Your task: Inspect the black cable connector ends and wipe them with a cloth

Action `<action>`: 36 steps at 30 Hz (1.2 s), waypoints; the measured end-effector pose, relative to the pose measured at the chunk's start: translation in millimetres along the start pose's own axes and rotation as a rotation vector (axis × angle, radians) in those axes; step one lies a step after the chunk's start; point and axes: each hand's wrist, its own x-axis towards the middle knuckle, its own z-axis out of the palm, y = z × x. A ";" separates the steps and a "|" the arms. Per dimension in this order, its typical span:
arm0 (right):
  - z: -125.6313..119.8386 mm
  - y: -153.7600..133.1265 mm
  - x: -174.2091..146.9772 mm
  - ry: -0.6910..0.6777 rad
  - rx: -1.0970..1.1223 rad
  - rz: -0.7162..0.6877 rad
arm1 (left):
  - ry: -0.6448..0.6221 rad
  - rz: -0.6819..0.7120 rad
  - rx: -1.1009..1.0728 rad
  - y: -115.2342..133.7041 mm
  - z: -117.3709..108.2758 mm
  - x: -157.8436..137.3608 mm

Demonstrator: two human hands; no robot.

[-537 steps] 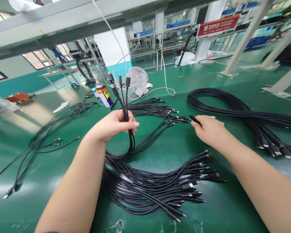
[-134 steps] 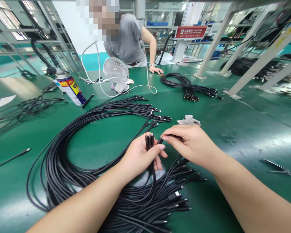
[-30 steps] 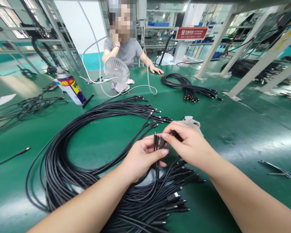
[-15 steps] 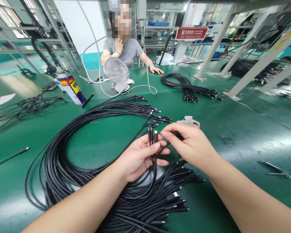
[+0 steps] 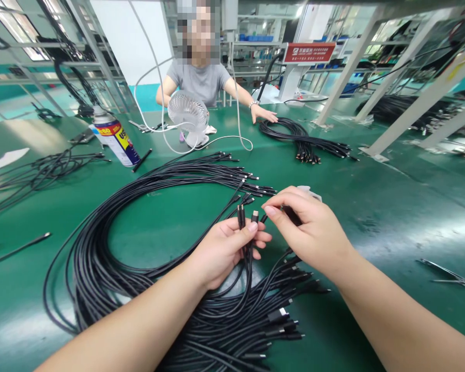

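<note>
My left hand [image 5: 228, 248] is closed around several black USB cables [image 5: 249, 268]. Their plugs stick up past the thumb, and one with a bare metal tip [image 5: 255, 215] rises just above it. Close to the right, my right hand [image 5: 306, 217] has thumb and forefinger pinched together beside another dark cable end [image 5: 264, 219]. Something dark shows inside its curled fingers, too hidden to name. Under my forearms lies a big coiled bundle of black cables [image 5: 89, 263], with many connector ends fanned out below my hands.
Tweezers [image 5: 445, 274] lie at right on the green table [image 5: 372, 217]. A spray can [image 5: 114, 137], a small fan [image 5: 188, 116] and loose cables [image 5: 42, 173] stand or lie beyond. Opposite, a co-worker's hand [image 5: 264, 113] is at another cable coil [image 5: 302, 137].
My right hand has shifted slightly away from the left hand's plugs. The left fingers have curled in more. The co-worker lowered one hand from the neck and moved the other onto the far coil.
</note>
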 end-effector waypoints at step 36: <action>-6.0 -10.2 -10.1 -0.167 -0.085 -0.183 | -0.051 -0.081 -0.169 8.2 -2.7 -2.9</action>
